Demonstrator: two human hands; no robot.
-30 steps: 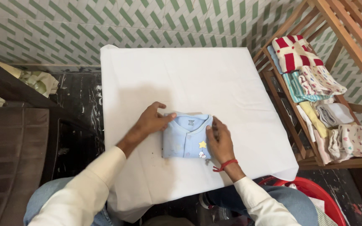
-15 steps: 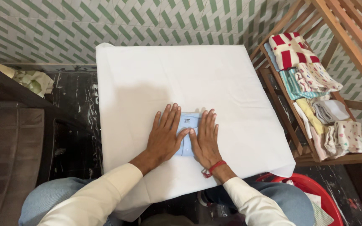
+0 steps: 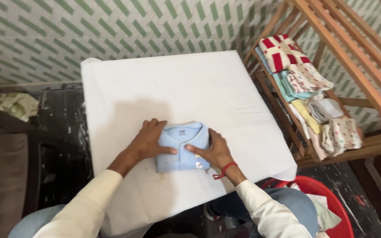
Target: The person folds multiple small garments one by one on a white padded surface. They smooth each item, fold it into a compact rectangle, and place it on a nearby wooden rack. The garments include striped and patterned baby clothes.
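Palms have lifted since a moment ago; my left hand (image 3: 148, 142) and right hand (image 3: 214, 150) now grip the folded light-blue baby shirt (image 3: 182, 146) at its sides, centre frame, on the white tabletop (image 3: 177, 88).

The person is wearing a long-sleeved top in an off-white, cream shade; the sleeves are running down both forearms and ending just short of the wrists, with soft folds showing in the cloth; the left hand (image 3: 148, 142) is showing bare, wearing no ring or band that can be made out; the right hand (image 3: 214, 150) is wearing a thin red thread around the wrist, its loose ends sticking out from a knot; blue denim trousers are showing at both knees along the lower edge of the view.
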